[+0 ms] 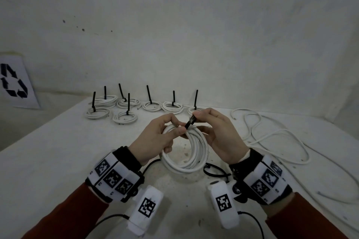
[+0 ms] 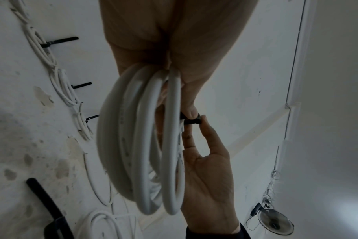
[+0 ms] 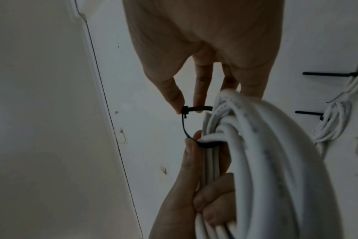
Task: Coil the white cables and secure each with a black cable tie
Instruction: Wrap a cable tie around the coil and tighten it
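A white cable coil (image 1: 186, 153) hangs upright over the table between both hands. My left hand (image 1: 177, 127) grips the coil's top left, fingers curled round the strands, and its thumb presses the tie's strap against them. A black cable tie (image 1: 191, 121) loops round the top of the coil. My right hand (image 1: 196, 119) pinches the tie's head end between thumb and forefinger. In the right wrist view the black cable tie (image 3: 183, 122) arcs from the right hand (image 3: 186, 108) down to the left hand's thumb (image 3: 191, 150) on the white cable coil (image 3: 255, 153). The left wrist view shows the white cable coil (image 2: 143, 145) and the black cable tie (image 2: 191, 121).
Several tied coils (image 1: 126, 117) with upright black tie tails sit in rows at the back of the white table (image 1: 58, 161). Loose white cable (image 1: 272, 136) sprawls across the right side. Spare black ties (image 1: 213, 171) lie under the right wrist. A recycling sign (image 1: 13, 81) leans at far left.
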The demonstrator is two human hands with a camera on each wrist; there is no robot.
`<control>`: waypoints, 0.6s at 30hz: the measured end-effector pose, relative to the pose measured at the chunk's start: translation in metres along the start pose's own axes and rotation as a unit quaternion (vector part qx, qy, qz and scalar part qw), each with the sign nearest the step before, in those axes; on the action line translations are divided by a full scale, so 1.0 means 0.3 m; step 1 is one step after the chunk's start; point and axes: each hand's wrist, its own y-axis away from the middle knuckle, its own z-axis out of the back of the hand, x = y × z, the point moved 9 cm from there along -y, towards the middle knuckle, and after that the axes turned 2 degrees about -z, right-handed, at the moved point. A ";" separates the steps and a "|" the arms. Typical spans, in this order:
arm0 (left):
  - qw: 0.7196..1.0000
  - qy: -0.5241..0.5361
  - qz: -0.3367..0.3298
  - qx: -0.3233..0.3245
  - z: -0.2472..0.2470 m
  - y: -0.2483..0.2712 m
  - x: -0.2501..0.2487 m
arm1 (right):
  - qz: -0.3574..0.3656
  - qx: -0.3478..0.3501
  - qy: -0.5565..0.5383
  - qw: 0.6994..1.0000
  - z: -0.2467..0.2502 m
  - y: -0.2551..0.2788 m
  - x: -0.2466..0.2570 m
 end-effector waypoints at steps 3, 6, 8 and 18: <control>1.000 -0.012 -0.001 -0.003 -0.001 -0.003 0.000 | 0.023 -0.011 -0.009 1.000 -0.001 0.000 0.000; 1.000 -0.018 -0.002 0.000 -0.003 -0.004 -0.001 | 0.056 -0.019 0.015 0.998 -0.002 0.003 0.014; 1.000 -0.022 -0.005 0.003 -0.003 -0.003 -0.003 | 0.032 -0.002 -0.016 0.999 -0.002 -0.002 0.004; 0.998 -0.053 -0.031 0.028 -0.009 -0.004 -0.023 | -0.093 0.043 -0.153 0.983 -0.015 -0.018 -0.053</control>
